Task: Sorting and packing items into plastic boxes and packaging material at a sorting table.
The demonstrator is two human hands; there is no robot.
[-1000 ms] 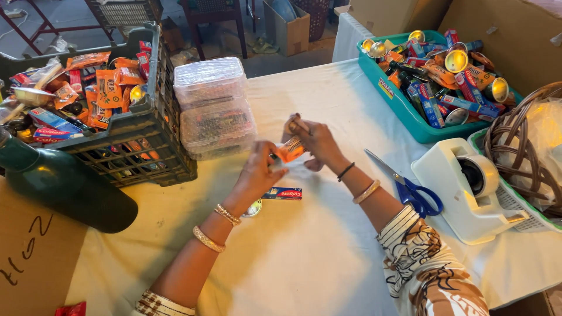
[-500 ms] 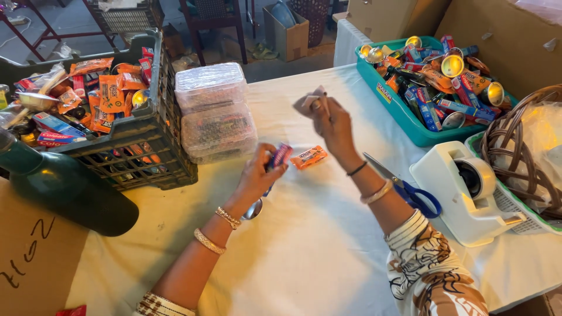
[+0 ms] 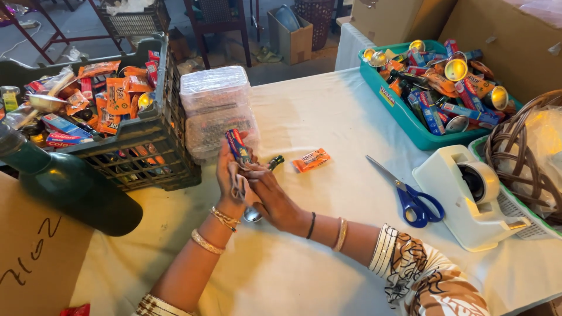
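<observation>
Your left hand point(image 3: 229, 175) pinches a small shiny red-and-blue packet point(image 3: 238, 146) above the white cloth worktop point(image 3: 328, 117), your right hand point(image 3: 272, 196) curls beside it, fingers touching, near a flat orange sachet point(image 3: 311, 160).

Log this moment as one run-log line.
left hand: holds small blue-red tube | right hand: touching left palm | orange sachet: lying on table | scissors: untouched
</observation>
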